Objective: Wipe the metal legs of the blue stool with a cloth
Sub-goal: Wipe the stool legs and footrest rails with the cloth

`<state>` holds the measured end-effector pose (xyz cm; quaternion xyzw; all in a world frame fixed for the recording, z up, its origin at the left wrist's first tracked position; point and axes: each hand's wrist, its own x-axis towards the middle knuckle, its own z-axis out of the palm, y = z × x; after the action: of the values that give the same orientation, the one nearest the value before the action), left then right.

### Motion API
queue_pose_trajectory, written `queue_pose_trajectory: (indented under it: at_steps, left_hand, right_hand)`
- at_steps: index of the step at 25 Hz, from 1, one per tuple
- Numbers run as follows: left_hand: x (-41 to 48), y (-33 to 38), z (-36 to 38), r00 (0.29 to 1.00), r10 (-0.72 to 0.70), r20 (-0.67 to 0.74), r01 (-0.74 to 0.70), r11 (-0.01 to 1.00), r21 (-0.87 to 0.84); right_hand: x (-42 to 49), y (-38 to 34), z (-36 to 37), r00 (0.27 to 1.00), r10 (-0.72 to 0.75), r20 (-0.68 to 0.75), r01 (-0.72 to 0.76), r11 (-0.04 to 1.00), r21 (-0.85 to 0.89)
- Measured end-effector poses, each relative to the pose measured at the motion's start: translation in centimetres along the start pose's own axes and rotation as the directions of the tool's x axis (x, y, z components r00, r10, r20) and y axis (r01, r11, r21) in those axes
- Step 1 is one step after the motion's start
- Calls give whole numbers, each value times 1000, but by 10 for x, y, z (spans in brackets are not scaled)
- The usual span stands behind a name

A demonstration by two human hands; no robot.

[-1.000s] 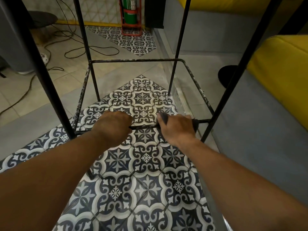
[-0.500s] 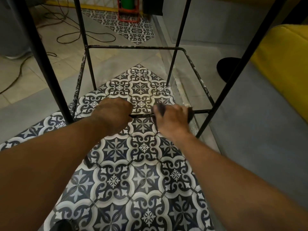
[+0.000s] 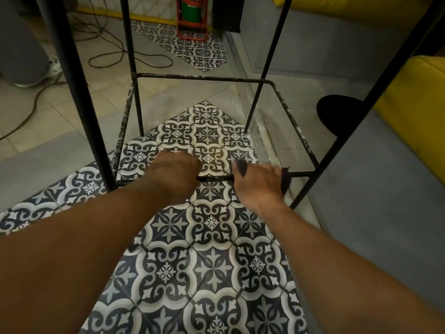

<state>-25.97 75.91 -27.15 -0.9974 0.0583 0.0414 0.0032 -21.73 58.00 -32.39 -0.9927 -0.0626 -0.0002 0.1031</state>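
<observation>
Cloth [image 3: 285, 182], dark purple, is wrapped over the near bar [image 3: 214, 178] of the stool [image 3: 199, 77], close to the bar's right end. Its ends poke out on either side of the right hand [image 3: 258, 183], whose fingers curl down round cloth and bar together. The left hand [image 3: 174, 175] sits on the same bar just to the left, with a short bare stretch between the two hands. Its fingers are clenched over the bar, the tips hidden beneath the hand. Four thin black legs [image 3: 79, 92] rise out of view, joined low down by a square ring of bars; the side and far bars are flecked white. The stool stands on patterned tiles [image 3: 212, 261]. Cables [image 3: 154, 66] lie on the plain floor beyond, an extinguisher [image 3: 192, 8] stands behind, and a yellow sofa [image 3: 414, 112] is at right.
</observation>
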Motion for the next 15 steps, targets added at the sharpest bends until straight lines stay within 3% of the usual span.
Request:
queue_pose_trajectory:
  at_steps: [2, 5, 7, 10, 11, 15]
  left_hand:
    - [0, -1, -1, 1000, -11, 18, 11, 1000, 2]
    - [1, 1, -5, 999, -11, 39, 11, 1000, 6]
    - [-1, 0, -8, 999, -20, 37, 21, 999, -31]
    - [-17, -12, -6, 999, 38, -17, -40, 993, -109]
    - [-27, -21, -6, 998, 58, -34, -63, 988, -144]
    - [-67, -65, -16, 984, 60, -166, -120, 919, -375]
  right_hand:
    - [-25, 0, 14, 981, -158, -113, 167, 983, 76]
    - [-38, 29, 6, 906, -416, -78, 418, 908, 15]
    - [-28, 38, -6, 928, -372, -7, 372, 928, 23]
    - [-12, 9, -6, 994, -60, 88, 56, 997, 50]
    - [-15, -12, 2, 996, -42, 81, 39, 998, 43]
    - [-55, -61, 25, 969, -244, -49, 248, 954, 166]
